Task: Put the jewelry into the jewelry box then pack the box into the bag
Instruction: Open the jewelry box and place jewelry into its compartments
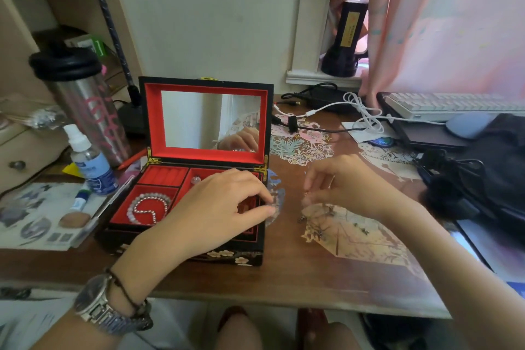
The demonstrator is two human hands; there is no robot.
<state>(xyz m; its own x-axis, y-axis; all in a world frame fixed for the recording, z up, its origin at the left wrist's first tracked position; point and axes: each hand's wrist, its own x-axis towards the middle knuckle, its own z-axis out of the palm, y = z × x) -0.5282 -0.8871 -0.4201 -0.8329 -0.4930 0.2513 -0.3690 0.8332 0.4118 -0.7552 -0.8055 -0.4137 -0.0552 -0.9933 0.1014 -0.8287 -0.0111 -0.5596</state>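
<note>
Brown wood of the desk (284, 278) across the lower frame. Black bag (488, 167) slumped at the right edge, well apart from the box, probably waiting for the packing step. Black lacquered jewelry box (181, 247) at centre left, lid propped upright with its mirror (199, 119) facing the wearer, red-lined compartments exposed so pieces can go straight in. Left hand (218, 207) spread loosely over the box's right compartment, thumb at the right rim, fingers slightly curled; cannot tell whether anything sits under them. Right hand (343, 185) just right of the box, fingertips pinched together above a patterned paper cut-out, seemingly lifting a small piece, too small and blurred to name. Bead bracelet (149, 207) already coiled in the front left compartment, just left of the left hand. Small dark earrings or charms (318, 216) scattered on the paper directly below the right hand, still outside the box.
</note>
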